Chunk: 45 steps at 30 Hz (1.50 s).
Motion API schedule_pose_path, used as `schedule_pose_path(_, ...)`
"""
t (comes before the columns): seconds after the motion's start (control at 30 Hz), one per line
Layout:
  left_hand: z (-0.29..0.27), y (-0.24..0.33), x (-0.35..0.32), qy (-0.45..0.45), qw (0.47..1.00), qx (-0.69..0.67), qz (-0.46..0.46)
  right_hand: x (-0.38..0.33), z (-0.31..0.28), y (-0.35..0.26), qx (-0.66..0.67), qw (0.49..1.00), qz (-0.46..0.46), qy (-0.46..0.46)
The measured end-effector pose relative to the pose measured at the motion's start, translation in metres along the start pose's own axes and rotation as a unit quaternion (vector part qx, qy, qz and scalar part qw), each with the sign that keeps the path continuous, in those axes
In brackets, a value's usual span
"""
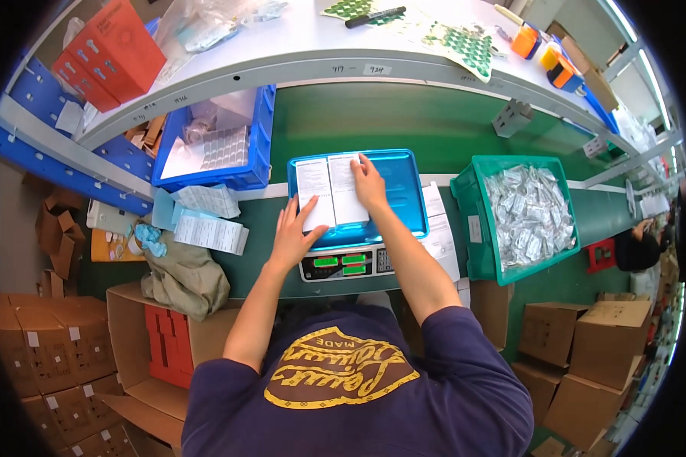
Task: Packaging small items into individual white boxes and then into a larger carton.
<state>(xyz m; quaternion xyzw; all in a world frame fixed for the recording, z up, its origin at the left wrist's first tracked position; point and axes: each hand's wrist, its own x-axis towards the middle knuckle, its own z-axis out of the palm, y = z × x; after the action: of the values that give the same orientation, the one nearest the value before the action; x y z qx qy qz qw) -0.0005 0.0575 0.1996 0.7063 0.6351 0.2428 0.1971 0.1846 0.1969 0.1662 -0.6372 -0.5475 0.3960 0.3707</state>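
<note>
Two white stacks of printed leaflets lie side by side on the blue pan [395, 177] of a weighing scale [343, 264] with lit green displays. The left leaflet stack [313, 183] has my left hand [291, 234] at its lower left corner, fingers spread, fingertips and thumb touching the paper. At the upper right edge of the right leaflet stack [344, 186] rests my right hand [370, 183], its fingers extended along the edge and not wrapped round anything I can see.
A green crate [472, 266] of small clear packets stands right of the scale; a blue bin [263, 145] sits back left. Folded leaflets [209, 232] and a grey-green cloth [187, 278] lie left. A white shelf [297, 46] spans the far side. An open carton [126, 335] holds red boxes.
</note>
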Motion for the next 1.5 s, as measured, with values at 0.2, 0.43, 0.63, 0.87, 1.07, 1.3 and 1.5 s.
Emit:
schedule_pose_path(0.2,0.002,0.006,-0.001,-0.004,0.994,-0.097,-0.04,-0.007,-0.007,0.002,0.075,0.997,0.016,0.026)
schedule_pose_path(0.43,0.005,-0.016,-0.025,0.177,0.969,-0.148,-0.082,-0.064,-0.149,0.039,0.287,0.955,-0.058,-0.057)
schedule_pose_path(0.63,-0.022,-0.02,-0.025,0.32,0.918,-0.193,-0.13,-0.029,-0.395,0.166,-0.162,0.939,0.12,0.277)
schedule_pose_path(0.87,-0.041,0.065,0.04,0.379,0.903,-0.197,-0.035,0.044,-0.405,0.203,-0.488,0.831,0.106,0.246)
schedule_pose_path(1.07,-0.027,0.084,0.044,0.364,0.917,-0.147,-0.071,0.037,-0.438,0.188,-0.349,0.903,0.043,0.245)
schedule_pose_path(1.3,-0.022,0.108,0.058,0.363,0.912,-0.098,-0.161,0.088,-0.486,0.16,-0.182,0.952,0.029,0.244)
schedule_pose_path(1.5,-0.012,0.129,0.069,0.358,0.909,-0.099,-0.188,0.231,-0.49,0.144,-0.138,0.957,-0.099,0.237)
